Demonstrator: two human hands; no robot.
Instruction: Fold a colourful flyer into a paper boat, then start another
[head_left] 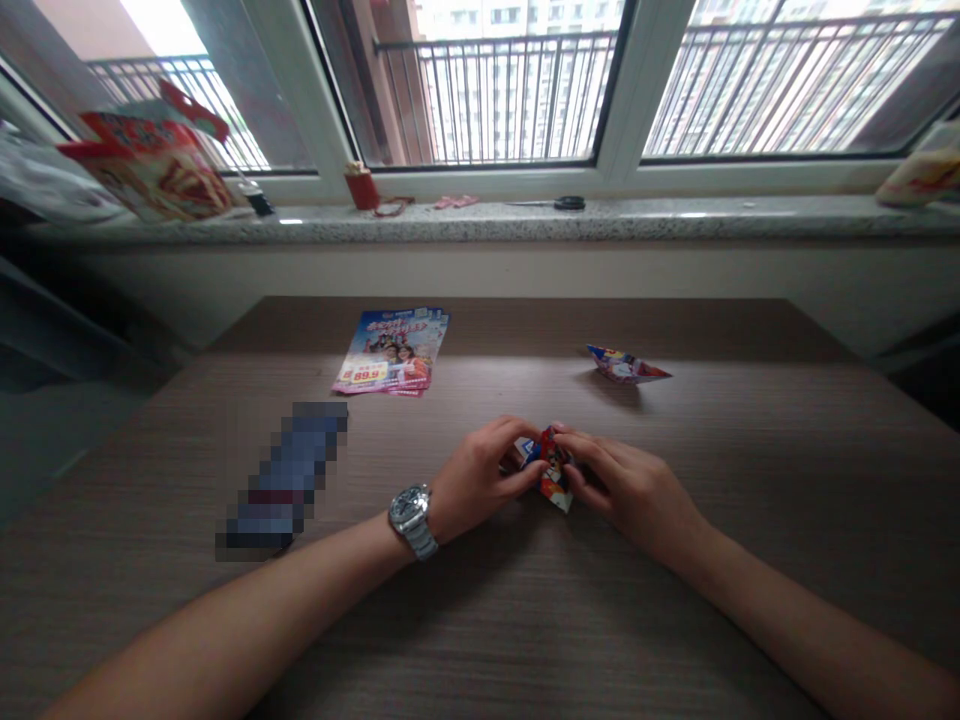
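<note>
Red-and-white glossy paper, folded into a small wedge (555, 468), sits pinched between my hands, just above the wood-grain table (525, 625). My left hand (476, 478) presses it from one side and my right hand (622, 490) from the other, the fingers of both clamped on the folds. A steel wristwatch (412, 520) circles my left wrist. Ahead and to the left lies a colourful flyer (391, 352) printed with 89.9, the only writing I can read. Off to the right, a second folded piece of printed paper (626, 364) rests well apart from my hands. A pixelated object (285, 480) lies left of my left hand, not in its way. Past the table's far edge, a granite windowsill (480, 222) holds scissors (547, 203) and a red cup (362, 188). Bare tabletop lies open around my hands on every side.
</note>
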